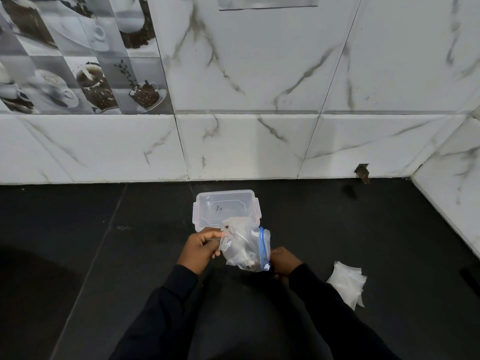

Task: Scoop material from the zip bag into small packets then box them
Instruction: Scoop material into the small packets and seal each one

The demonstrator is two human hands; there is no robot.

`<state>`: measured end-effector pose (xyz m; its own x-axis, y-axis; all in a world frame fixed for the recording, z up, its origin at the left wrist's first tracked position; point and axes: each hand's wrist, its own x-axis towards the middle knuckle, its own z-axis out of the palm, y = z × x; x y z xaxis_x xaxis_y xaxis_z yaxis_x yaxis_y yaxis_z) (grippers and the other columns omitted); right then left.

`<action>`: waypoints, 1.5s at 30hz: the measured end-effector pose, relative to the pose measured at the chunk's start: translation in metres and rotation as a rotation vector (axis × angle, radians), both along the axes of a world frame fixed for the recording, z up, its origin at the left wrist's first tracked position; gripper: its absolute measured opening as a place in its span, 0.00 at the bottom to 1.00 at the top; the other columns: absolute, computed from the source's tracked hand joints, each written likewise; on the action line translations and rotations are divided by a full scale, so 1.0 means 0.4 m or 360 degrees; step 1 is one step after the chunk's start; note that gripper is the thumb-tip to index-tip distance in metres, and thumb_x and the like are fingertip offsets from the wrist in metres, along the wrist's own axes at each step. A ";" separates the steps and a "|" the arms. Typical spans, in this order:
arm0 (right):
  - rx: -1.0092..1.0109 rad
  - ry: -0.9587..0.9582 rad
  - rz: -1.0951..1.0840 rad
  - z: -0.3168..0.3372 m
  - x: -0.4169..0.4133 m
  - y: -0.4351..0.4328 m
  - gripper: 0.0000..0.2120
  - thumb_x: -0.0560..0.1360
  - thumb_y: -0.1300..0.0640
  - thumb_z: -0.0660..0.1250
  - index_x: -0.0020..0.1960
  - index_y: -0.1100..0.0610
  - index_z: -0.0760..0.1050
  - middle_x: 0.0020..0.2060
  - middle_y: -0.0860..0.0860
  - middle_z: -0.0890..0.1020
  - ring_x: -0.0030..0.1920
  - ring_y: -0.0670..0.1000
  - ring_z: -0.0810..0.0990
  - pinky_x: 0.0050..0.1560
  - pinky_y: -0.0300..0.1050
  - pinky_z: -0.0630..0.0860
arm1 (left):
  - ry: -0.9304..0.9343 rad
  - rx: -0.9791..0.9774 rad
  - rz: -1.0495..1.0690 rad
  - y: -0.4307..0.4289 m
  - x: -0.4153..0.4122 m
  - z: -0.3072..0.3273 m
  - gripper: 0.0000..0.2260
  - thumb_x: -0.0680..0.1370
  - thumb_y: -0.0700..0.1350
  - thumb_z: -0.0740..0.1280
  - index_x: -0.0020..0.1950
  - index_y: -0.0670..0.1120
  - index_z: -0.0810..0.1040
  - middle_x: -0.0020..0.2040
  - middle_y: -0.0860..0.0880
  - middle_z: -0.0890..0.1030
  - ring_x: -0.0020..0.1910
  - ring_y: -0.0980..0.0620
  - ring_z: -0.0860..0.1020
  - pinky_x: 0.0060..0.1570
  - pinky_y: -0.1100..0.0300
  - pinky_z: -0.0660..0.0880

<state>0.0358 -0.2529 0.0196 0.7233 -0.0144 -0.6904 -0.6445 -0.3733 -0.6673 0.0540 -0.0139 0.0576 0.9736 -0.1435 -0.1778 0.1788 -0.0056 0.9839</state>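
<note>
A clear zip bag [246,252] with a blue zip strip hangs above the dark counter, with dark material at its bottom. My left hand [201,246] pinches its upper left edge, where a small clear packet seems bunched against it. My right hand [284,262] grips the bag's lower right end by the blue zip. Just behind the bag sits a clear plastic box [224,207] with its clip-lock lid on. A loose pile of small white packets [348,283] lies on the counter to the right of my right hand.
The dark counter [130,255] runs back to a white marble-tiled wall [246,146], which turns a corner at the right. A small brown chipped spot [363,173] marks the wall's base. My dark sleeves fill the lower middle.
</note>
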 end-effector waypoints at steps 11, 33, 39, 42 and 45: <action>0.0028 0.0015 -0.0024 -0.004 0.011 0.001 0.14 0.77 0.65 0.63 0.36 0.59 0.81 0.28 0.54 0.80 0.26 0.49 0.75 0.29 0.41 0.73 | 0.0055 0.0065 -0.0174 0.034 -0.012 -0.003 0.09 0.78 0.31 0.64 0.53 0.37 0.83 0.35 0.44 0.80 0.28 0.55 0.74 0.28 0.66 0.71; -0.0354 -0.0312 -0.0219 0.056 -0.005 -0.075 0.20 0.69 0.60 0.73 0.21 0.54 0.72 0.20 0.48 0.68 0.22 0.46 0.64 0.25 0.38 0.64 | -0.0177 0.0667 0.0044 0.035 -0.161 -0.088 0.12 0.70 0.32 0.74 0.39 0.50 0.86 0.50 0.51 0.76 0.44 0.49 0.80 0.44 0.52 0.81; -0.0260 -0.0298 -0.0363 0.089 -0.059 -0.127 0.09 0.72 0.59 0.73 0.39 0.65 0.84 0.25 0.52 0.73 0.21 0.45 0.66 0.25 0.39 0.65 | -0.0274 0.0678 -0.0018 0.021 -0.190 -0.023 0.14 0.70 0.30 0.72 0.40 0.51 0.86 0.44 0.56 0.81 0.39 0.53 0.81 0.41 0.67 0.76; -0.0263 -0.0377 -0.0456 0.120 -0.080 -0.154 0.09 0.70 0.61 0.73 0.37 0.67 0.82 0.21 0.51 0.70 0.20 0.47 0.65 0.23 0.38 0.64 | -0.0304 0.0668 -0.0087 0.004 -0.186 0.012 0.15 0.70 0.30 0.72 0.42 0.51 0.86 0.44 0.56 0.83 0.39 0.56 0.81 0.43 0.65 0.78; -0.0214 -0.0455 -0.0504 0.169 -0.092 -0.179 0.08 0.69 0.62 0.73 0.37 0.68 0.83 0.20 0.50 0.69 0.21 0.47 0.64 0.23 0.39 0.62 | -0.0317 0.0701 -0.0183 -0.024 -0.176 0.050 0.15 0.69 0.31 0.72 0.44 0.52 0.86 0.44 0.57 0.84 0.43 0.58 0.82 0.47 0.66 0.78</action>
